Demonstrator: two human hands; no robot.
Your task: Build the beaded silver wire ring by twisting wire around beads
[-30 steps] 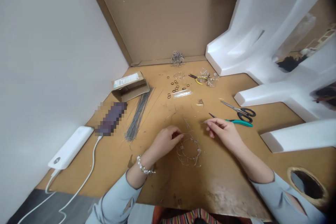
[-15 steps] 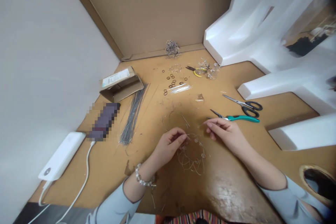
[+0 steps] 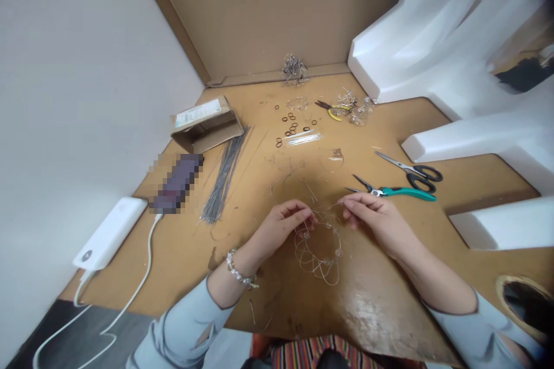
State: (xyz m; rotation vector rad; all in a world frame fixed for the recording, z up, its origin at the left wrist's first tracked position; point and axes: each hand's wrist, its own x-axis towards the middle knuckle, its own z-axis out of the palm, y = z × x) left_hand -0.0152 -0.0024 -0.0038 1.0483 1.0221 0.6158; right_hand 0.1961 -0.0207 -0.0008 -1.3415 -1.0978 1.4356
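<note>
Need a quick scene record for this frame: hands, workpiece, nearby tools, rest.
left hand: fingertips pinch beaded wire loop
right hand: fingertips at thin wire end, grip unclear
nearest tool: teal pliers, not touched
also near: scissors
rest: wire bundle, black rings, yellow pliers, cardboard box, power bank

1. Beaded wire ring [image 3: 318,256]: thin shiny metal, glassy beads.
2. Surface [image 3: 367,305] under the ring: smooth tan board, glossy.
3. Scissors [image 3: 409,174] right of the ring: polished steel, glossy black plastic handles.
4. Carton [image 3: 206,125] left of the ring: matt cardboard.
</note>
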